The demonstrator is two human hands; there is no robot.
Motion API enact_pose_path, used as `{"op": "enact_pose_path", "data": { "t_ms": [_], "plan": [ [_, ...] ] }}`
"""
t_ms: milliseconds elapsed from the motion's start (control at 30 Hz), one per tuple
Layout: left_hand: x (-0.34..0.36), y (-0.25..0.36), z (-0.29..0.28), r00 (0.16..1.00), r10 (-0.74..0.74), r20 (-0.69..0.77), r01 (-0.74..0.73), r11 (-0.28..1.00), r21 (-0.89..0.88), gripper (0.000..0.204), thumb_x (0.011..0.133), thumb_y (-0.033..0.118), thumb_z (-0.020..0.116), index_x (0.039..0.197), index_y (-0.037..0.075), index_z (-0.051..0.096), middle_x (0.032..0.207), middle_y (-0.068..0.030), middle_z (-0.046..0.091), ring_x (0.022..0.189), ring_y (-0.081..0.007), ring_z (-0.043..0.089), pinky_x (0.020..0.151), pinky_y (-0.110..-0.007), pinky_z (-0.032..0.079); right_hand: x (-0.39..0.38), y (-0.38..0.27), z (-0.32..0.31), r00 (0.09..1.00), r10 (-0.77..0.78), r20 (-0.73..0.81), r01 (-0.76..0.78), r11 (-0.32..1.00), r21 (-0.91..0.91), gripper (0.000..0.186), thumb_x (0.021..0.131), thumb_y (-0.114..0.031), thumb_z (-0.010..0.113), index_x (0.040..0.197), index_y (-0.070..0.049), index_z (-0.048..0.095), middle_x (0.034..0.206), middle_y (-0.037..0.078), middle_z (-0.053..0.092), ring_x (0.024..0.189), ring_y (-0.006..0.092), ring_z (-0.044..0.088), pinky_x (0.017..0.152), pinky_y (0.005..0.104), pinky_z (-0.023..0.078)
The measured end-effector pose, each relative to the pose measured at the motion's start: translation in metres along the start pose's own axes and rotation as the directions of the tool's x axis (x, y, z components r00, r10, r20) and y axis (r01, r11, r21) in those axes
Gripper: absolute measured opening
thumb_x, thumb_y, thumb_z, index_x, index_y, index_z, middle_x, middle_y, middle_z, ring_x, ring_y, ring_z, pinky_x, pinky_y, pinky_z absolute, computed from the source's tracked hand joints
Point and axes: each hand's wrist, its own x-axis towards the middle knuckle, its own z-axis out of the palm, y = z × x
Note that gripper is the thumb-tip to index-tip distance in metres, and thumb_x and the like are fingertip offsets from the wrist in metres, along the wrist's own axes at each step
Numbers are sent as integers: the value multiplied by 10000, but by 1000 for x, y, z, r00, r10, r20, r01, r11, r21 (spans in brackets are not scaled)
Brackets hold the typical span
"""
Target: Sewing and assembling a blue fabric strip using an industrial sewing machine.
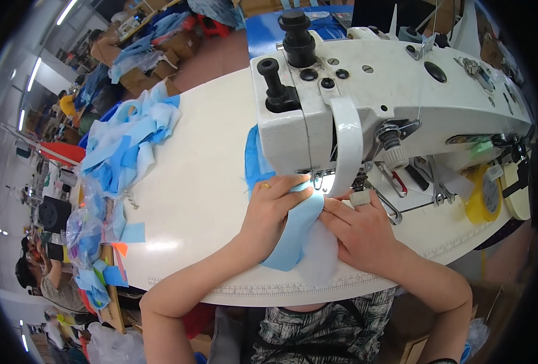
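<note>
A white industrial sewing machine (308, 124) stands over the table, its lit needle area just beyond my fingertips. Under it runs a light blue fabric piece (293, 236), which hangs toward me over the tabletop with a thin white fabric piece (320, 255) beside and partly beneath it. My left hand (267, 209) is closed on the blue fabric's left side, close to the presser foot, with a ring on one finger. My right hand (363, 233) pinches the fabric's right edge; one finger wears a whitish wrap. Behind the needle lies more, deeper blue fabric (253, 158).
A heap of blue and white fabric pieces (132, 133) lies at the table's left. Right of the needle are scissors (438, 182), a red-handled tool (397, 182) and a yellow tape roll (482, 195). A printed ruler (269, 290) follows the table's front edge. Other people work at far left.
</note>
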Motion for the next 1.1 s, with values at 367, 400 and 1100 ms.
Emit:
{"op": "enact_pose_path", "data": {
  "t_ms": [367, 400, 1100],
  "plan": [
    [-2, 1, 3, 998, -3, -65, -2, 997, -78, 354, 826, -8, 705, 1167, 63, 761, 1297, -103, 711, 1161, -293, 674, 971, -385, 461, -5, 0, -2, 998, 21, 57, -23, 999, 40, 528, 744, -134, 750, 1260, -36, 699, 1332, 79, 669, 1119, 404, 593, 1051, 514, 441],
    [-3, 1, 3, 998, -26, -51, 20, 995, -100, 357, 829, -2, 709, 1175, 67, 761, 1297, -107, 709, 1159, -294, 675, 976, -385, 458, -5, -1, -2, 998, 25, 60, -28, 999, 42, 528, 744, -134, 750, 1260, -36, 699, 1332, 79, 669, 1119, 404, 593, 1051, 514, 441],
    [-2, 1, -2, 997, -71, 36, 76, 985, -158, 294, 862, 83, 739, 1154, 69, 775, 1265, -93, 708, 1180, -306, 654, 998, -392, 469, -4, -2, 2, 999, -12, -33, 12, 1000, 17, 436, 763, -80, 718, 1198, -76, 750, 1241, 48, 725, 1065, 308, 620, 1015, 462, 466]
  ]
}}
